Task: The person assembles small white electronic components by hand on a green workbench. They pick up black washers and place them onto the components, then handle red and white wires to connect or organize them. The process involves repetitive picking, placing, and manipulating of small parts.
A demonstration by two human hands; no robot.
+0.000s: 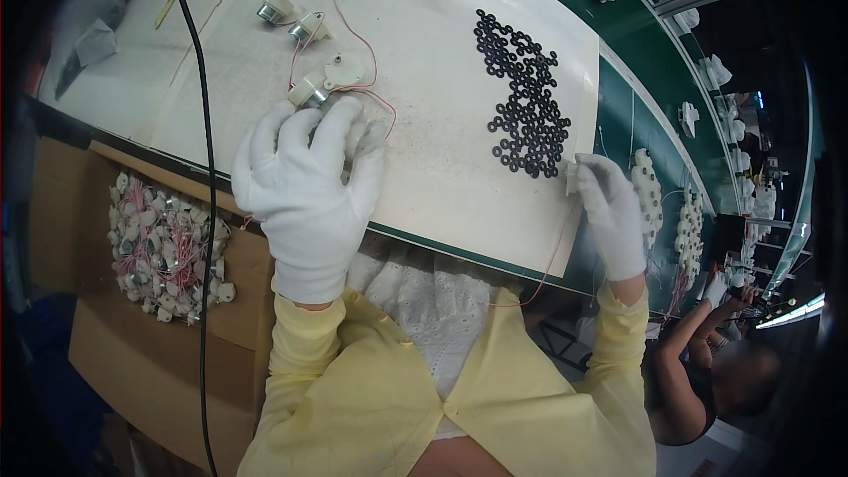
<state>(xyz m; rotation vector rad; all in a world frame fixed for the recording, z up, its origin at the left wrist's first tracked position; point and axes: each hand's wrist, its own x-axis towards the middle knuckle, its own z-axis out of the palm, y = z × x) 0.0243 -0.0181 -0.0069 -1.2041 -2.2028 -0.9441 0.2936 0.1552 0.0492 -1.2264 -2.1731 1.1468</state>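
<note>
My gloved left hand (pixel 305 181) is curled down at the table's near edge, fingers bent and thumb drawn in; what lies under the fingers is mostly hidden. Its fingertips reach a small white-and-silver geared motor (pixel 309 91). Beyond it lie more such motors with thin red and white wires (pixel 374 62), among them a pale round gear housing (pixel 344 71). At the right side, my gloved right hand (pixel 609 216) pinches a small white motor part (pixel 571 178) between thumb and fingers. A thin wire (pixel 555 252) trails from there toward my lap.
Many black rings (pixel 530 79) spread over the white board (pixel 433 159), left of my right hand. An open cardboard box (pixel 168 336) full of wired motors (pixel 163 247) stands lower left. A black cable (pixel 205 106) hangs across. White parts line the green conveyor (pixel 618 18); another person (pixel 680 380) sits right.
</note>
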